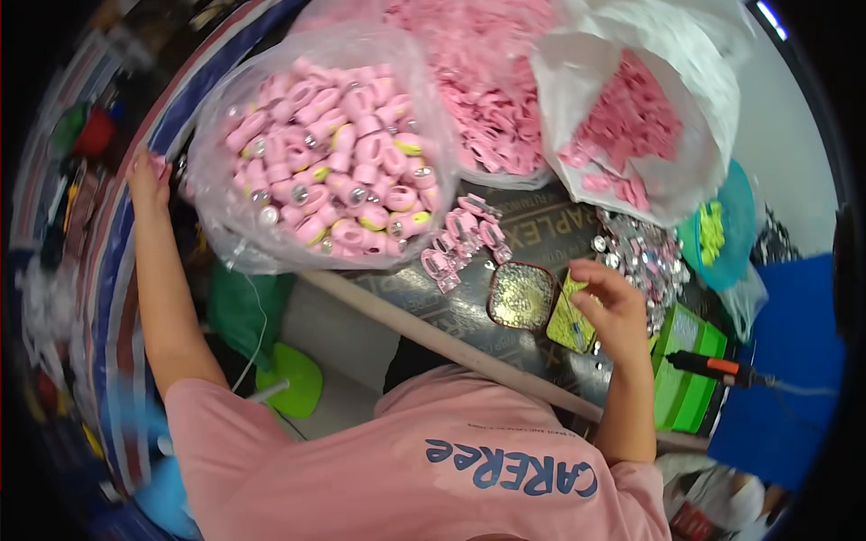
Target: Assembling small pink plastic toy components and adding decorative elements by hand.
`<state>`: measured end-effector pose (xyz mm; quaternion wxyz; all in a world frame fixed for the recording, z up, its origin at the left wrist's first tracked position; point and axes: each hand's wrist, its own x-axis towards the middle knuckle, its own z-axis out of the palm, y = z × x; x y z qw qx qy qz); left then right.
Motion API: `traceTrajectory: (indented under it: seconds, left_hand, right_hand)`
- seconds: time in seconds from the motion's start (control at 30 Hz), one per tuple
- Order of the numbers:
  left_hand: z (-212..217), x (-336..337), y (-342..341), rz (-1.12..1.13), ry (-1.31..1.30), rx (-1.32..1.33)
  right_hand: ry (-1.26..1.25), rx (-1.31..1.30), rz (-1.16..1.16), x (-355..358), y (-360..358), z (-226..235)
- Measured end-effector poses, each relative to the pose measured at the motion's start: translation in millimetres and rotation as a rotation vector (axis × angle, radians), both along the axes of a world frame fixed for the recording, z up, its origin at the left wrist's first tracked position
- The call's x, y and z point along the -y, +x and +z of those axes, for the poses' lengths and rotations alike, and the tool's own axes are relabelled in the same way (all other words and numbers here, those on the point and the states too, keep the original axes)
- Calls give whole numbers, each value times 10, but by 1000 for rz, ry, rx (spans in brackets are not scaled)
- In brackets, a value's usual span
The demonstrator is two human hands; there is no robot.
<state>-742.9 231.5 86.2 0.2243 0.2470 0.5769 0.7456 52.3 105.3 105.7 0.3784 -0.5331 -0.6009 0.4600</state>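
The big clear bag of pink rings (329, 149) fills the tabletop (532, 225); left hand (149, 176) rests beside it, fingers curled on something pink. Right hand (613, 307), fingers loosely bent, hovers over yellow pieces (570, 323): pick 1 cleanly.

Dark table (532, 225) — bags of pink parts (329, 149), round tin (521, 296), silver pieces (642, 252).

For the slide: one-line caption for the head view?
Left hand beside clear plastic bag of pink rings; right hand over yellow-green sheet.
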Motion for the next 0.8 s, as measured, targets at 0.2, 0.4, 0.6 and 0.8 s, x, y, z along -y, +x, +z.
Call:
traceTrajectory:
  seconds: [0.2, 0.4, 0.6, 0.8]
  left_hand:
    - [-560, -1254, -560, 54, -260, -355]
    - [17, -1236, 190, 5, -373, -879]
    - [1209, -755, 3466, -289, 39, -1322]
    - [370, -1205, 5027, -822, -588, -2033]
  right_hand:
    - [-115, -25, -199, -202, 307, -224]
    - [250, 203, -1, -923, -296, -219]
    - [688, 712, 131, -1985, -927, -570]
    - [597, 1079, 62, -2173, -1078, -630]
